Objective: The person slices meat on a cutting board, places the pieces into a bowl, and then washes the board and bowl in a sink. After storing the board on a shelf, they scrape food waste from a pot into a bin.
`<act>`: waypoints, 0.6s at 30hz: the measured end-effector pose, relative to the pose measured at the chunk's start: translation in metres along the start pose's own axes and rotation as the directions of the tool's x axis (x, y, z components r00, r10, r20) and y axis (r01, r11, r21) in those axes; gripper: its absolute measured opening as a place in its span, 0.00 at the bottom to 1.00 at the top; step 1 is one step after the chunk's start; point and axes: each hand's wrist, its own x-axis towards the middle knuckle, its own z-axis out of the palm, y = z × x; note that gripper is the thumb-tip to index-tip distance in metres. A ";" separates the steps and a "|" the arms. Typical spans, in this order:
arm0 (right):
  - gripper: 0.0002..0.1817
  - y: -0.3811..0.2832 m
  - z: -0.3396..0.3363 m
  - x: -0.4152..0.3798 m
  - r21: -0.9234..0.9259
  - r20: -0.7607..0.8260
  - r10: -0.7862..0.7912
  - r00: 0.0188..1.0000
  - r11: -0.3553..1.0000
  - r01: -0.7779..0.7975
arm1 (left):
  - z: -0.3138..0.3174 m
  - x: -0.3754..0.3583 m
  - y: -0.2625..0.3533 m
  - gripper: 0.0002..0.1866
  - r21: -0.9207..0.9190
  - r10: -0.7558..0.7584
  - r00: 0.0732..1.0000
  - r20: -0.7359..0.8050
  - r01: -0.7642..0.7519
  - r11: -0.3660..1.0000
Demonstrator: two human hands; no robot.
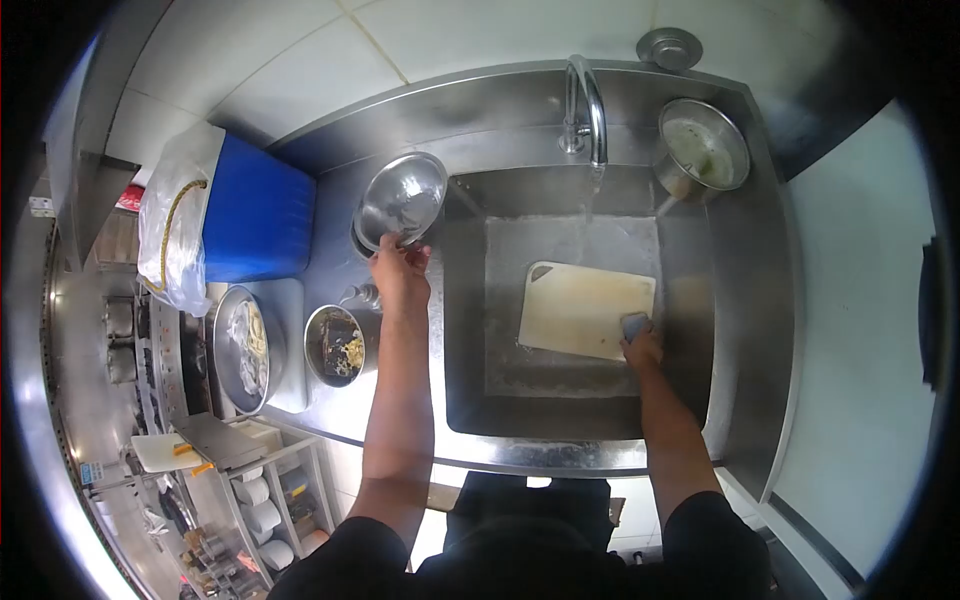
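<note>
The cream rectangular plastic board (580,308), in the grey steel sink (580,415), is judged stiff, light and slippery, best gripped by opposite edges; a blue-grey sponge (634,324) is held by the right hand (645,349), a round silver metal bowl (405,192) by the left hand (400,277).

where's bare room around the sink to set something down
In the sink, bare floor shows left of the cutting board and between board and near wall. The back ledge between tilted bowl and faucet looks narrow. Crowded: left counter, with blue bin, small pot, left hand; board's right edge, with right hand.
</note>
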 end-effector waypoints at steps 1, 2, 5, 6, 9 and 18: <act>0.52 -0.007 0.000 -0.002 -0.032 -0.022 0.004 1.000 0.999 -0.005 | -0.002 0.003 -0.003 0.10 -0.066 -0.009 1.000 -0.014 0.008 0.998; 0.51 -0.013 0.000 -0.005 -0.066 -0.042 0.009 0.999 0.998 -0.012 | -0.007 0.005 -0.004 0.09 -0.109 -0.001 1.000 -0.024 -0.001 0.994; 0.45 -0.005 0.012 0.014 -0.137 -0.044 -0.104 0.994 0.986 0.097 | -0.028 0.028 -0.023 0.09 -0.227 0.014 0.999 0.034 -0.006 0.974; 0.42 -0.003 -0.001 0.012 -0.143 -0.055 -0.133 0.990 0.982 0.124 | -0.020 0.014 -0.021 0.12 -0.220 0.038 0.998 0.059 -0.024 0.975; 0.37 -0.022 -0.055 -0.021 0.031 -0.180 -0.150 0.972 0.987 0.158 | -0.021 0.000 -0.032 0.20 -0.219 0.063 0.998 -0.029 -0.068 0.973; 0.29 -0.109 -0.310 -0.094 -0.054 -0.797 -0.376 0.472 0.824 0.564 | -0.038 -0.051 -0.222 0.25 0.690 -0.427 0.895 0.127 0.229 0.686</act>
